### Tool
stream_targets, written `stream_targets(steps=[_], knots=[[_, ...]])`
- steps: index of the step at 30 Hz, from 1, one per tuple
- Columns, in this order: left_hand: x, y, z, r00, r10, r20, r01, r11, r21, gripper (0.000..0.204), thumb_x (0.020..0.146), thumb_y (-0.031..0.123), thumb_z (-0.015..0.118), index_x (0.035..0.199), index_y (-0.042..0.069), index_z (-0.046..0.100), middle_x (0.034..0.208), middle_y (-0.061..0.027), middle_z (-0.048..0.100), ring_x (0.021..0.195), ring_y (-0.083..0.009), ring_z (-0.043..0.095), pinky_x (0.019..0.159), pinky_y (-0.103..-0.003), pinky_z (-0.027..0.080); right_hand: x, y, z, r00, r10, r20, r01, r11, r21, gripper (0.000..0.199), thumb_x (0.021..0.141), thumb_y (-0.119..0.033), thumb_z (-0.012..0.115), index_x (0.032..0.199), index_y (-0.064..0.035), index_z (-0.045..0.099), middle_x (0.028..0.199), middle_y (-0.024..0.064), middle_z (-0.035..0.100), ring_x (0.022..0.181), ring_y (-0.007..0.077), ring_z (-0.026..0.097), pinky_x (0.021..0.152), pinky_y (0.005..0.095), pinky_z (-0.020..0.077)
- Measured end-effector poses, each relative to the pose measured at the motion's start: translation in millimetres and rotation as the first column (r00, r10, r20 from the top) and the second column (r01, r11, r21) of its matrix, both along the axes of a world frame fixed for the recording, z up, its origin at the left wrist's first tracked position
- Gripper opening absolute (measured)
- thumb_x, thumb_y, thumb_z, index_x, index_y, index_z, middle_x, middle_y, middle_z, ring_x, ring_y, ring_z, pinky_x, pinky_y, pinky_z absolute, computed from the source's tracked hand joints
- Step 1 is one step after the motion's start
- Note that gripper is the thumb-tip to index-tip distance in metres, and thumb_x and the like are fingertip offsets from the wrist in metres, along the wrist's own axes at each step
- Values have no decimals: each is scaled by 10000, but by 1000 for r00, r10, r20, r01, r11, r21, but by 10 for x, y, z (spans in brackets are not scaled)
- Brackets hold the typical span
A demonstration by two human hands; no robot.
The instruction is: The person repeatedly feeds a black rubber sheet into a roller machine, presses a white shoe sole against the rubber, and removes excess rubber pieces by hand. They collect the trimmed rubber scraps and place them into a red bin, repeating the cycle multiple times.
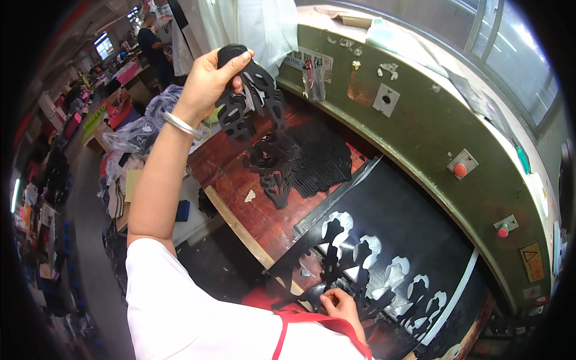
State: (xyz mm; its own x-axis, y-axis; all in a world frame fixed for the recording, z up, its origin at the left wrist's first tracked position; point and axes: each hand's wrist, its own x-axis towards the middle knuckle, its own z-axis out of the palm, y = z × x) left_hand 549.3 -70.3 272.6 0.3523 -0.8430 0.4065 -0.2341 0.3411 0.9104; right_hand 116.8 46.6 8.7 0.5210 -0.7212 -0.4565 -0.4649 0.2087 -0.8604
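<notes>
Left hand: the left hand [207, 81], raised at 11 o'clock, is closed around a bunch of black cut-out pieces [249, 96] that dangle from its fingers.
Right hand: the right hand [340, 305], low at 6 o'clock, pinches the edge of the black sheet [414, 222], which has shapes punched out of it.
Pile: a heap of black pieces [312, 159] lies on the reddish surface [264, 216], below the held bunch.
Machine: a green curved housing [420, 120] with red buttons [460, 170] arcs from 12 to 4 o'clock.

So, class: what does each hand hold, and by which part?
The left hand grips a stack of black cut-out pieces by its top end. The right hand pinches the black sheet's cut edge.
</notes>
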Motion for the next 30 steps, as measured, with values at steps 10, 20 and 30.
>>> stream_targets(steps=[10,20,30], knots=[[584,-598,-1250,837,357,414,-285,931,-227,166,862,139,709,982,25,684,812,-41,671,718,-120,634,638,-251,511,-645,-239,626,834,-337,436,180,915,361,279,881,-60,643,1111,86,580,840,148,651,802,243,663,760,357,547],[-168,125,-3169,352,-69,933,198,980,-2,272,767,117,618,1038,98,643,1113,-110,588,875,-240,593,818,-358,475,-800,-367,686,711,-421,563,225,895,385,349,876,-114,658,1125,101,541,749,173,596,710,283,626,685,445,561],[-1334,898,-2811,676,-238,698,156,971,180,274,792,185,722,1024,59,654,937,-99,608,875,-277,592,768,-363,478,-2285,160,20,457,-855,-243,602,499,-623,183,898,-129,654,982,29,614,803,55,598,694,149,576,666,283,475]])
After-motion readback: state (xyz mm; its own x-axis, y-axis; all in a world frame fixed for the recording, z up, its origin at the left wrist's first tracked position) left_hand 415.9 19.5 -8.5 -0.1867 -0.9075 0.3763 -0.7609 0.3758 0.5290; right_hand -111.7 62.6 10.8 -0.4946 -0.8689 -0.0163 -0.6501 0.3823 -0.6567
